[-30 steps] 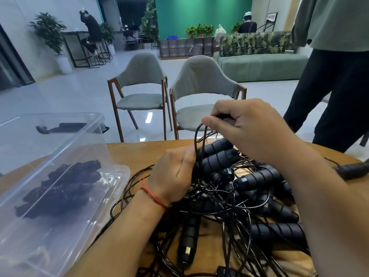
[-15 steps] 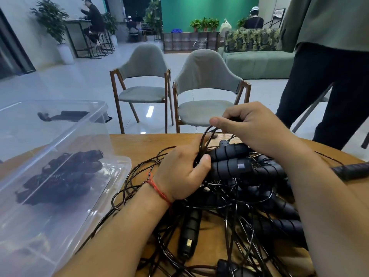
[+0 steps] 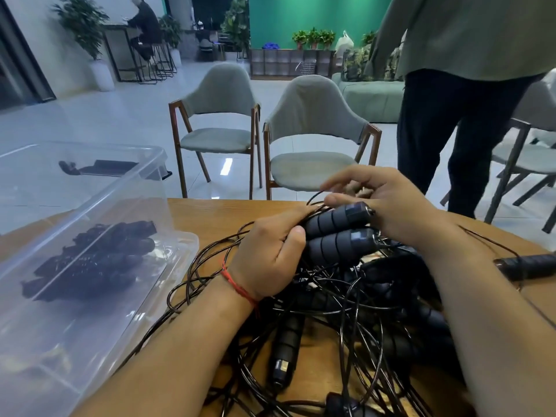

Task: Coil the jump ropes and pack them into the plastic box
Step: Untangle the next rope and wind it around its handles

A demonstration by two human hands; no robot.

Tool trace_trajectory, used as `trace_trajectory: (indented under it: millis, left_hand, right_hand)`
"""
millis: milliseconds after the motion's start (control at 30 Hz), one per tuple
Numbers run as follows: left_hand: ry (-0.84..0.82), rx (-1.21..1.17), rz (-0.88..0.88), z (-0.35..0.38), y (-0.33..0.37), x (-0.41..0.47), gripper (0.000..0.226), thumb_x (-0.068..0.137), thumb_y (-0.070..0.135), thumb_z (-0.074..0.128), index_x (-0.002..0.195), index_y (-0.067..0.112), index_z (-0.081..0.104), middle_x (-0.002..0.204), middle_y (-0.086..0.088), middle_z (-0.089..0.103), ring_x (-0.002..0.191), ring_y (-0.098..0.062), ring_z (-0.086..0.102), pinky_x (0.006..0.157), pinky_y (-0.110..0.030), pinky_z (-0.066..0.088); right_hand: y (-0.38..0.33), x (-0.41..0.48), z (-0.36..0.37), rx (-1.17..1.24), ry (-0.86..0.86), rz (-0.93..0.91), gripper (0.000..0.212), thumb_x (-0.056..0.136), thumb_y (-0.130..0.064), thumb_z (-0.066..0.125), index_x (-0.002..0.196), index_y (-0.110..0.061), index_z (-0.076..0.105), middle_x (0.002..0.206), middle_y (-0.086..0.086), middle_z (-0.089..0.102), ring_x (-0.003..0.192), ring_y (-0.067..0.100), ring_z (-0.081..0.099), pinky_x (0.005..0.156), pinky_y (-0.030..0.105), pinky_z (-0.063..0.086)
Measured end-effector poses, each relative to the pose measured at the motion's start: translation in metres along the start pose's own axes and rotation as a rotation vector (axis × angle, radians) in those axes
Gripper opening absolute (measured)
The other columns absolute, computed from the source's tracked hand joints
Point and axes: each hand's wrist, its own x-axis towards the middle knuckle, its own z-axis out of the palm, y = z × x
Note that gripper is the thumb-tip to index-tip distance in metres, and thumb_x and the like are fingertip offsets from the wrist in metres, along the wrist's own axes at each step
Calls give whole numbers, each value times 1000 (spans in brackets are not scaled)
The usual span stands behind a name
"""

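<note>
Black ribbed jump-rope handles [image 3: 334, 233] and black cords [image 3: 346, 320] lie on a brown wood-grain tabletop [image 3: 210, 215] beside a clear plastic box [image 3: 144, 176].

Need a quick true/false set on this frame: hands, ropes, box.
1. The left hand grips two foam handles together. True.
2. The plastic box has nothing in it. False: dark coiled ropes lie inside.
3. The box sits to the right of the tangled rope pile. False: it is on the left of the pile.
4. A red string circles the left wrist. True.
</note>
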Motion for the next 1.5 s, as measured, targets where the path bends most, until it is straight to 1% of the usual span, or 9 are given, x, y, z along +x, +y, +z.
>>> trace_trajectory:
  millis: [133,300,400,633,800,1033,1267,1400,1500]
  left_hand:
    - [111,-111,-80,-1,0,0,39,102,7,38,125,8,70,95,-3,70,89,-25,67,70,-42,56]
    - [280,-278,-192,-1,2,4,36,97,9,37,109,10,70,82,0,64,74,-23,59,59,-36,46]
    - [357,-385,-248,-1,-4,7,35,95,12,36,96,4,70,78,-22,62,69,-39,54,58,-41,44]
    - [486,-617,-440,-5,-10,11,47,93,30,40,100,-8,67,69,-29,59,54,-29,54,50,-28,38]
    - [527,-659,-518,-6,-9,14,45,97,34,43,102,-1,72,71,-24,61,56,-29,55,53,-32,36]
    - [615,-565,-640,-8,-10,15,35,91,30,49,67,21,74,82,-23,57,64,-33,51,54,-37,40]
    - [638,-503,-742,-11,-20,18,43,102,28,35,80,9,67,72,-15,69,57,-28,52,50,-30,35]
    - [666,-211,-744,-15,-30,19,39,92,40,39,84,13,66,86,-18,74,77,-42,61,68,-54,53]
    - [576,0,-632,-13,-28,18,24,101,32,45,92,21,65,80,-5,65,72,-19,57,62,-40,47]
  right_hand:
    - [4,3,22,-75,29,-163,25,91,1,79,108,-17,79,101,-3,76,98,18,73,91,38,58]
    - [6,4,46,-290,63,-251,21,99,-24,58,117,-36,61,99,-18,65,91,18,64,79,43,54]
    - [1,4,57,-337,43,-188,22,109,-25,57,125,-40,55,96,-41,60,89,-7,59,74,15,43]
    - [-9,1,74,-493,-2,-117,26,112,-40,47,137,-32,48,92,-12,65,80,6,55,67,11,38]
    - [-13,-1,77,-300,-39,-15,24,107,-52,54,124,-35,53,92,-10,67,87,6,66,77,35,51]
    - [-8,2,78,-267,-84,56,26,102,-59,60,118,-39,54,106,-13,72,101,9,70,94,46,57]
    - [-14,0,78,-687,-156,39,22,110,-50,48,121,-33,57,85,-14,56,85,16,53,61,22,31]
    - [-27,-2,72,-832,-206,-22,24,110,-49,48,115,-33,66,78,-14,52,79,14,51,57,22,25]
    - [-39,-2,62,-904,-242,-91,27,108,-52,47,95,-34,61,75,-12,53,76,17,54,56,28,29]
